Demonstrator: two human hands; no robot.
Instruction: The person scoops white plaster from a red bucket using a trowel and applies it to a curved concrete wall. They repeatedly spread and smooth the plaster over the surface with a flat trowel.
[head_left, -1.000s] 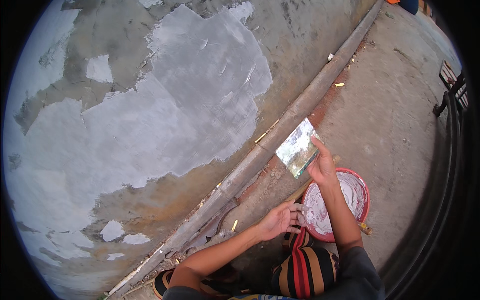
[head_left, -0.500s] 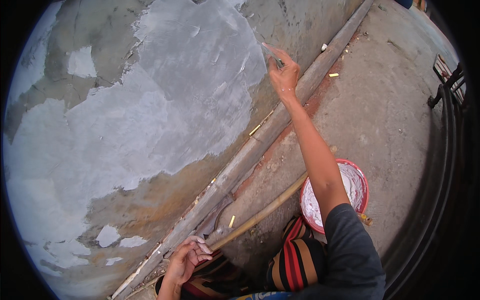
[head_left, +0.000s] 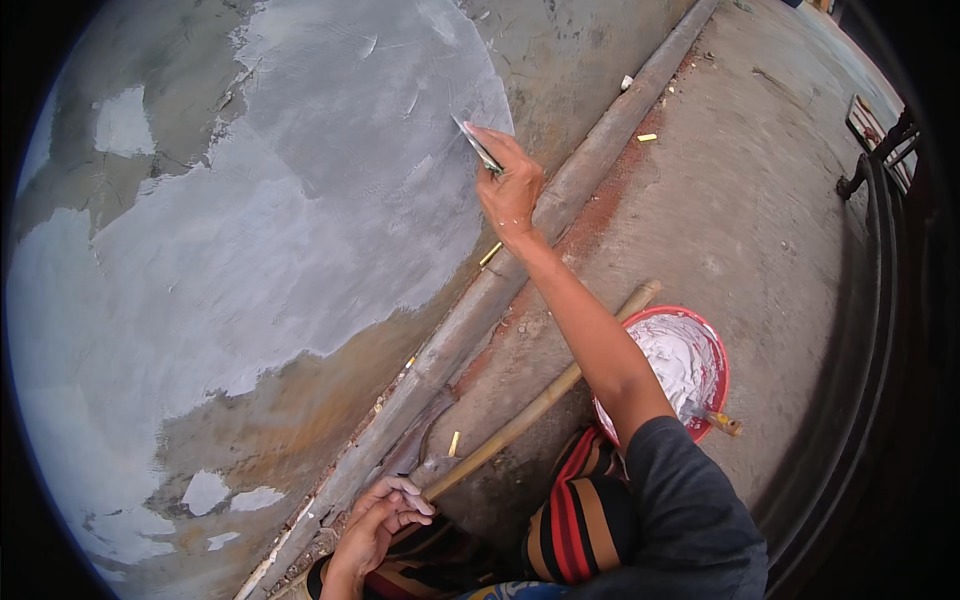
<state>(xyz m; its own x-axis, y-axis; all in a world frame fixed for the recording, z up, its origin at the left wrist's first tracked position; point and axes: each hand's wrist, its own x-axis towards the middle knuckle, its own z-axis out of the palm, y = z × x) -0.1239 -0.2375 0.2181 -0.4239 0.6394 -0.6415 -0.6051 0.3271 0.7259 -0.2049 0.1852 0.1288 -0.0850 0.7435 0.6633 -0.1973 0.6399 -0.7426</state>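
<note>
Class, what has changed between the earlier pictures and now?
The right hand has moved forward and left from near the red bucket, bringing the flat blade over the grey wall patch. The left hand has drawn back leftward. The blade remains gripped; the bucket stays put.

A building work site: patchily coated wall (head_left: 290, 230), rough ground (head_left: 770, 250), red tub (head_left: 724, 364) of white paste (head_left: 675, 355).

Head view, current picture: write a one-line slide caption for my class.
Right hand holds a flat blade at a patchily coated wall; a red tub of white paste stands nearby.
</note>
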